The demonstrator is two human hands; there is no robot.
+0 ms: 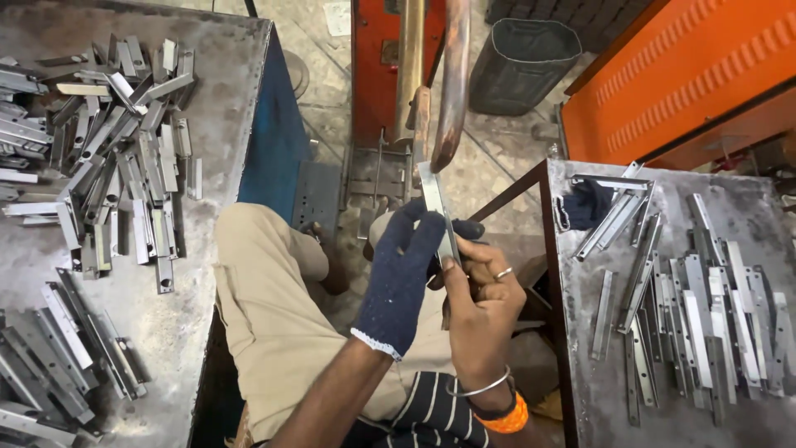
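Both hands meet over the lap: the gloved left hand (404, 274) and bare right hand (481, 303) are clamped together on a metal strip (438, 207), held upright beneath the welder arm (452, 83). Loose strips (696, 307) cover the right tabletop (580, 390); brackets (116, 149) crowd the left tabletop's (224, 75) far corner.

A dark blue knitted glove (402, 278) with a white cuff is worn on the left hand; the strip (437, 207) is grey, the bangle (506, 419) orange, the trousers (265, 307) khaki.
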